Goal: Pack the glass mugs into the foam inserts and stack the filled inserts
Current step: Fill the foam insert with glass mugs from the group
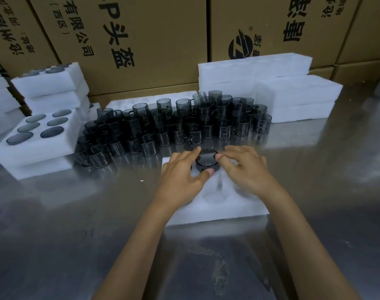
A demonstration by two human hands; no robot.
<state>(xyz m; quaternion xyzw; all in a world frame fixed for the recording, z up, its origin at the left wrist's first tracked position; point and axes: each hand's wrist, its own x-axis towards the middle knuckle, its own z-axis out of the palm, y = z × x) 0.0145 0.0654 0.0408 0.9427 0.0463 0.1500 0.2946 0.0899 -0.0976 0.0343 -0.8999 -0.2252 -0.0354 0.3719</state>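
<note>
Centrally, on the metal surface [55,234]: a white foam insert [217,210], long side toward the camera, with round empty pockets faintly visible between the two wrists. At its far end, a dark smoked-glass mug [207,160], upright, rim up, sitting partly down in a pocket.

Left hand [182,176] curled round the mug's left side, thumb tip against the near wall, fingers along the far rim. Right hand [243,167] on the mug's right side, one fingertip pressed onto the rim, remaining fingers spread and resting on the foam; a pinch on the rim rather than a full wrap.

Just beyond the insert, a dense cluster of loose glass mugs [176,124], same smoky tint, handles showing, standing on the surface and piled in places, spread from left of centre to right.

Far left, a filled insert [36,137] with six dark circles showing in two rows, lying on top of another foam block. Behind it, a taller stack of filled inserts [52,89].

Right rear, a stack of empty foam inserts [271,83], touching the mug cluster's back edge. Behind the mugs, another flat foam piece [150,99], mostly hidden.

Along the back, brown cardboard cartons [154,35] printed with black characters and a round logo.
</note>
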